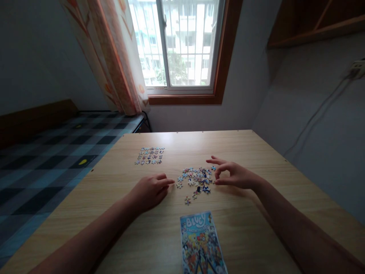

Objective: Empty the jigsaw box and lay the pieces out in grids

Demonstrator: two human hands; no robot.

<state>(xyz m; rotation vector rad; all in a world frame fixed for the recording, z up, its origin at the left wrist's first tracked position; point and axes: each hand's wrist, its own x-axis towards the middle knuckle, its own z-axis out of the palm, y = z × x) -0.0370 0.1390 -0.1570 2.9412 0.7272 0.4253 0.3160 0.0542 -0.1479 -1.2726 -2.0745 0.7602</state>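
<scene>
A loose pile of small jigsaw puzzle pieces (196, 176) lies mid-table between my hands, blue, white and multicoloured. My left hand (152, 190) rests on the table to the left of the pile, holding nothing visible. Its index finger stretches toward the pile's left edge while the other fingers curl loosely. At the pile's right edge, my right hand (232, 175) brings thumb and index finger together in a pinch, other fingers raised. Whatever sits at those fingertips is too small to make out. Farther back on the left, several pieces stand in spaced rows (149, 156).
A blue picture card or box lid (202, 243) marked "BLUEY" lies at the table's near side. The wooden table (251, 224) ends at the back near a wall and window (188, 45). A checked bed (57, 163) adjoins on the left; a cable (316, 110) hangs on the right wall.
</scene>
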